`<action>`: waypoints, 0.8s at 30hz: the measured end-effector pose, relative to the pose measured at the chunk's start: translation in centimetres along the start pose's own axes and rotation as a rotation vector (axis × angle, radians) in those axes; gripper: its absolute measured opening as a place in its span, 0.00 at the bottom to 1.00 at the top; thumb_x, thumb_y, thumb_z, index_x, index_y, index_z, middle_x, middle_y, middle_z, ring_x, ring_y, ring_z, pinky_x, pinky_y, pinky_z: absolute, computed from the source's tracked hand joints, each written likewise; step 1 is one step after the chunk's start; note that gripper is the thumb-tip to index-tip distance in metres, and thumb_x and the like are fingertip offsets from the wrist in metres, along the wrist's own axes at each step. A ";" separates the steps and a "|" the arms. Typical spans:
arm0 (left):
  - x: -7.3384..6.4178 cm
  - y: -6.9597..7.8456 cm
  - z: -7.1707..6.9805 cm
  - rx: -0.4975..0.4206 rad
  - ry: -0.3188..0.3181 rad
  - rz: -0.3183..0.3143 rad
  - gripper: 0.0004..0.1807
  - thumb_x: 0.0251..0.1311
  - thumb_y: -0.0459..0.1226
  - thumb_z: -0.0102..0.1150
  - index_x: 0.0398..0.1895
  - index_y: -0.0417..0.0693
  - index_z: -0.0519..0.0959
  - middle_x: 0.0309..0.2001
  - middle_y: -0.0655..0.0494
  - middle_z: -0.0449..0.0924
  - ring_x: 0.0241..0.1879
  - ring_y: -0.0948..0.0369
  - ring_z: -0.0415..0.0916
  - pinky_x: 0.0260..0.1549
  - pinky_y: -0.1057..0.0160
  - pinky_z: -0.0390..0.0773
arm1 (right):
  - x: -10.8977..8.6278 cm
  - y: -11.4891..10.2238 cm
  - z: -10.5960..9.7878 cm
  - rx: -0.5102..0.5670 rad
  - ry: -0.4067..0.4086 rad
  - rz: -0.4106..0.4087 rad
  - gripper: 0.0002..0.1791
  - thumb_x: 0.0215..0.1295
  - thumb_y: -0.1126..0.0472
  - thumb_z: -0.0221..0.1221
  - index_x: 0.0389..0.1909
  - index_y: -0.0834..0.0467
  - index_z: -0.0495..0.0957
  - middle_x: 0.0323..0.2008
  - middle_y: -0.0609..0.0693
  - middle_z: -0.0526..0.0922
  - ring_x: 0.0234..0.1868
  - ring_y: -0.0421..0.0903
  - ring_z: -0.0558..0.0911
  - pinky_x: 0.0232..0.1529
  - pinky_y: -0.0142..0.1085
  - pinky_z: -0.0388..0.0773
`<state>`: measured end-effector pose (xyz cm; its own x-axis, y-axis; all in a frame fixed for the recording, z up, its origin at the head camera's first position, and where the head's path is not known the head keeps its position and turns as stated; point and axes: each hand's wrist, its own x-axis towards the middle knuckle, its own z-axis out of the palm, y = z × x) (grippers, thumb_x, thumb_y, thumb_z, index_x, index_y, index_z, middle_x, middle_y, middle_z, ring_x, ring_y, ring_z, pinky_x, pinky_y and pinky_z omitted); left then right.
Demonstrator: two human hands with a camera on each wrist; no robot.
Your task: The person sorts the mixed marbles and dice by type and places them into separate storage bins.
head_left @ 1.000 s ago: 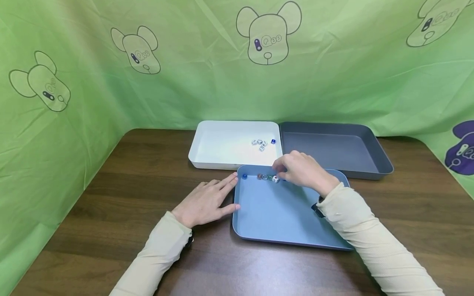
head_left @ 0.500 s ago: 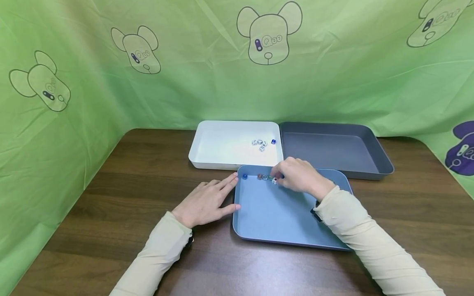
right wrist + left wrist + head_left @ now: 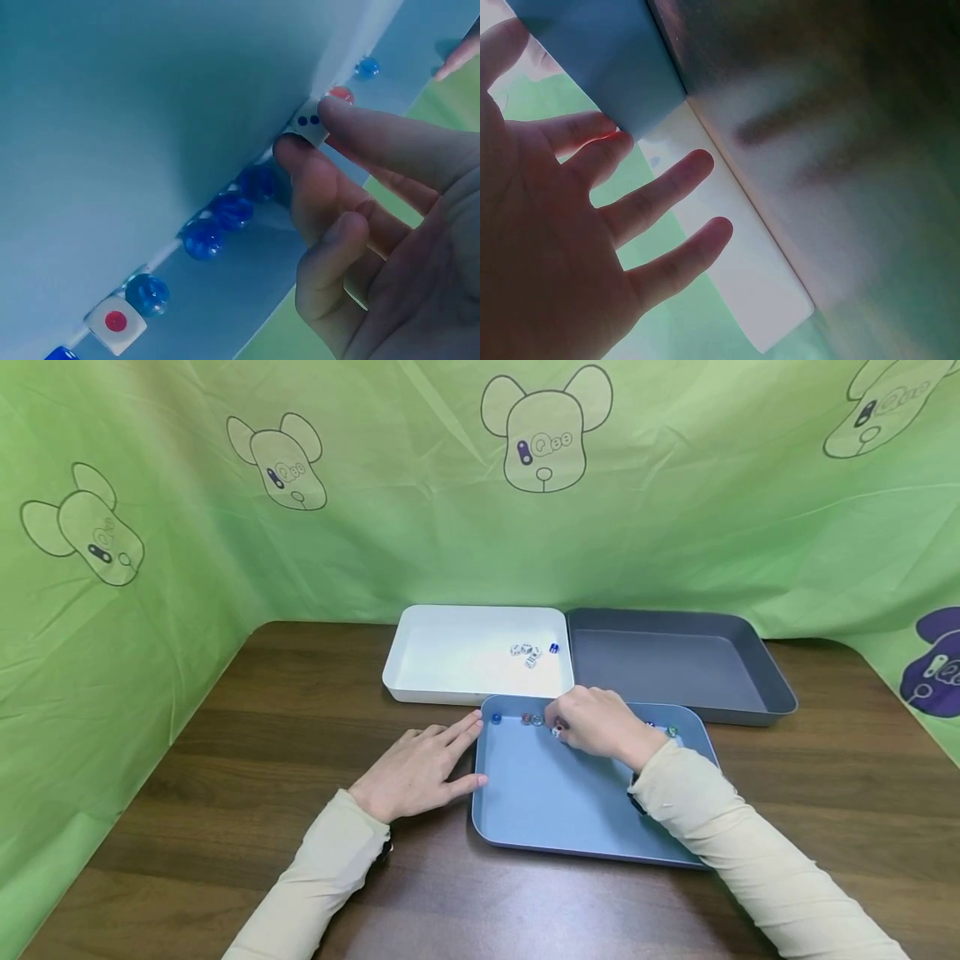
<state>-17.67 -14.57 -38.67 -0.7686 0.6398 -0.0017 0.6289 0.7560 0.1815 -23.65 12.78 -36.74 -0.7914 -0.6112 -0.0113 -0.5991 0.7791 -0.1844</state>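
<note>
My right hand [image 3: 596,722] reaches into the far side of the blue tray [image 3: 555,802]. Between its thumb and finger it pinches a white die [image 3: 306,120] with dark pips. Along the tray wall, the right wrist view shows several blue marbles [image 3: 203,239], a white die with one red pip [image 3: 115,322] and part of a blue die [image 3: 61,353]. Beyond the pinched die lie a reddish marble [image 3: 342,95] and a lone blue marble [image 3: 367,68]. My left hand [image 3: 420,772], fingers extended, touches the blue tray's left edge.
Behind the blue tray stand a white tray [image 3: 457,647] on the left and a dark grey tray [image 3: 660,660] on the right. Several white dice [image 3: 527,649] and a blue die [image 3: 554,648] lie in the white one. A green curtain [image 3: 375,527] hangs behind the wooden table [image 3: 247,735].
My right hand has shifted slightly left and toward me, its fingers closing on the white die. More marbles show to the right of its wrist. The left hand keeps its place.
</note>
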 end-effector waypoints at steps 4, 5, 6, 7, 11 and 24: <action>0.0 0.0 0.1 0.001 0.003 0.002 0.42 0.74 0.61 0.46 0.79 0.42 0.58 0.80 0.52 0.51 0.66 0.46 0.69 0.60 0.43 0.71 | 0.0 -0.1 -0.4 0.000 0.004 0.000 0.04 0.59 0.70 0.68 0.31 0.58 0.87 0.28 0.48 0.85 0.24 0.43 0.75 0.24 0.40 0.75; 0.1 0.0 0.1 0.001 0.004 0.003 0.42 0.74 0.61 0.46 0.79 0.42 0.58 0.80 0.52 0.51 0.66 0.46 0.69 0.60 0.43 0.71 | 0.0 -0.1 -0.5 0.000 0.007 0.002 0.03 0.59 0.70 0.68 0.32 0.58 0.87 0.29 0.48 0.85 0.24 0.44 0.75 0.24 0.41 0.75; 0.1 0.0 0.1 0.001 0.006 0.003 0.42 0.74 0.61 0.46 0.79 0.42 0.58 0.80 0.52 0.52 0.66 0.46 0.69 0.60 0.43 0.71 | 0.0 -0.1 -0.6 0.001 0.010 0.001 0.03 0.59 0.70 0.69 0.32 0.59 0.88 0.29 0.48 0.85 0.24 0.44 0.76 0.24 0.41 0.76; 0.1 0.0 0.1 0.001 0.006 0.004 0.42 0.74 0.61 0.46 0.79 0.42 0.58 0.80 0.52 0.52 0.66 0.46 0.69 0.60 0.43 0.71 | 0.1 -0.1 -0.7 0.000 0.013 0.004 0.03 0.59 0.69 0.69 0.33 0.59 0.88 0.30 0.48 0.86 0.25 0.44 0.76 0.25 0.41 0.76; 0.1 0.0 0.0 0.001 0.008 0.005 0.42 0.74 0.60 0.46 0.79 0.42 0.58 0.80 0.52 0.52 0.66 0.46 0.69 0.60 0.43 0.71 | 0.1 -0.1 -1.0 0.004 0.005 -0.001 0.04 0.60 0.69 0.69 0.34 0.59 0.88 0.29 0.47 0.85 0.26 0.43 0.77 0.26 0.41 0.77; 0.0 0.0 0.0 -0.002 0.009 0.001 0.42 0.74 0.60 0.46 0.79 0.43 0.58 0.80 0.52 0.52 0.67 0.46 0.69 0.61 0.43 0.71 | 0.9 0.5 -3.4 0.011 0.113 0.033 0.09 0.61 0.72 0.64 0.38 0.58 0.88 0.32 0.51 0.87 0.26 0.45 0.80 0.23 0.42 0.74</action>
<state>-17.70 -14.56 -38.68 -0.7688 0.6394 0.0069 0.6295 0.7549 0.1838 -25.05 13.06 -33.53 -0.8198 -0.5651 0.0931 -0.5715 0.7966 -0.1969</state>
